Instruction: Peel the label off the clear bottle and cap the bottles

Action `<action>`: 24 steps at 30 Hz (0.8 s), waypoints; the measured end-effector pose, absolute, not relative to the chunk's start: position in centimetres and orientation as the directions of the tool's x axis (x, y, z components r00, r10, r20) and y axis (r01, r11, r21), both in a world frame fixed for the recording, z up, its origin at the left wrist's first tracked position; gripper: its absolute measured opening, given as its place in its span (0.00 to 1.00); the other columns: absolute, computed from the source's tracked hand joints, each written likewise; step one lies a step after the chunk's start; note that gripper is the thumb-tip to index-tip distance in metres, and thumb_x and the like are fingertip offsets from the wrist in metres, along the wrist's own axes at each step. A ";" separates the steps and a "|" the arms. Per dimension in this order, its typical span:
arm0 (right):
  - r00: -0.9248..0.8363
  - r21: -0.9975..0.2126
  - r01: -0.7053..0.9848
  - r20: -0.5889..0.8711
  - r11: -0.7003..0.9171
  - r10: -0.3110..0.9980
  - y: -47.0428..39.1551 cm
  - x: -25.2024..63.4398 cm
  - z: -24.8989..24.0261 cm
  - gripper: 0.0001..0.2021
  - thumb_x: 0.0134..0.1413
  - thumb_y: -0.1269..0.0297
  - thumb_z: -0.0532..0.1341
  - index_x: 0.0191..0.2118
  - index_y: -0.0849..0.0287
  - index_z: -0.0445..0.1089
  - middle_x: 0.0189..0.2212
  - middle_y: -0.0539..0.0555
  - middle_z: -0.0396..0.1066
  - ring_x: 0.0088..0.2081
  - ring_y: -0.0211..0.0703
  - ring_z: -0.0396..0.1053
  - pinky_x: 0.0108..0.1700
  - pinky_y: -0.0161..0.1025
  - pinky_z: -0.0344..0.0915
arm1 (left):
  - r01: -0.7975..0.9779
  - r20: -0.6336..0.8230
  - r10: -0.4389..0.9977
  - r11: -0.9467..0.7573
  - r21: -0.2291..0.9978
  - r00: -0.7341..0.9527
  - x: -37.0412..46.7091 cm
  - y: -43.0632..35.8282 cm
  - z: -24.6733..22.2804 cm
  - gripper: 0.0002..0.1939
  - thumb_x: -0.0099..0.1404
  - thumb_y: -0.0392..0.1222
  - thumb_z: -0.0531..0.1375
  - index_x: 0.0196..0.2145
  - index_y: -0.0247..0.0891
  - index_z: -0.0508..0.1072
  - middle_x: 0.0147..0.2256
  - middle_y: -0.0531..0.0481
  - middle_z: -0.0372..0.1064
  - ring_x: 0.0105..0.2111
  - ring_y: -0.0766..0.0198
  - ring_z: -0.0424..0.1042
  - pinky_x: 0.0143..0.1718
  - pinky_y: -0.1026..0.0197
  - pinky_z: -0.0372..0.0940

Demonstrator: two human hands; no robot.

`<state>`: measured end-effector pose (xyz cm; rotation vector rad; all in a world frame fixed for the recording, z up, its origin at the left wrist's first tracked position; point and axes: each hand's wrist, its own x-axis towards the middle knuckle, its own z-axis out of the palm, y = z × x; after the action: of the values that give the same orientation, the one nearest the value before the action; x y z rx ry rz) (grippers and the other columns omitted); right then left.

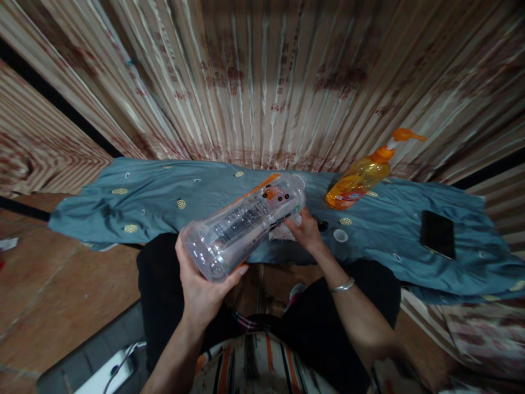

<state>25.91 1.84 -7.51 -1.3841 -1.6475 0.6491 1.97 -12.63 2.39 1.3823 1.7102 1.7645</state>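
My left hand [200,284] grips the base of a clear, empty plastic bottle [246,221] with an orange label, held tilted on its side above my lap. At the bottle's far, neck end my right hand [305,232] presses a pale cloth [283,232] against it. A silver bangle sits on my right wrist. A small white cap [340,236] and a small dark cap [323,225] lie on the blue cloth [172,191] just right of my right hand.
An orange pump bottle of liquid [363,178] stands at the back right of the blue cloth. A black phone [438,234] lies flat at the far right. Striped curtains hang behind. Brown floor lies to the left.
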 end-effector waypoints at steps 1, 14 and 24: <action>-0.006 -0.823 0.511 0.284 0.247 0.959 1.9 25.9 -7.6 0.27 0.55 0.42 0.63 0.52 0.55 0.70 0.44 0.60 0.81 0.45 0.60 0.78 0.48 0.53 0.74 | 0.379 0.403 0.780 -0.231 0.896 -0.479 2.0 -12.6 2.4 0.56 0.40 0.59 0.80 0.62 0.41 0.64 0.60 0.37 0.64 0.61 0.46 0.71 0.67 0.43 0.63; -0.002 -0.820 0.514 0.293 0.252 0.956 1.9 25.9 -7.8 0.26 0.55 0.42 0.64 0.52 0.55 0.70 0.44 0.61 0.81 0.45 0.60 0.78 0.48 0.53 0.74 | 0.405 0.417 0.769 -0.225 0.886 -0.484 1.9 -12.6 2.3 0.57 0.39 0.61 0.80 0.62 0.41 0.64 0.60 0.38 0.64 0.61 0.45 0.70 0.67 0.44 0.62; -0.016 -0.824 0.512 0.274 0.244 0.961 1.8 25.9 -7.4 0.28 0.55 0.41 0.63 0.53 0.57 0.70 0.45 0.63 0.81 0.46 0.61 0.79 0.50 0.54 0.74 | 0.388 0.399 0.777 -0.217 0.896 -0.487 2.0 -12.5 2.5 0.57 0.39 0.60 0.80 0.62 0.41 0.63 0.61 0.37 0.64 0.61 0.45 0.70 0.67 0.43 0.62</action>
<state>25.94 1.79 -7.40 -1.3885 -1.6549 0.6566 1.97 -12.54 2.47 1.3759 1.7314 1.7561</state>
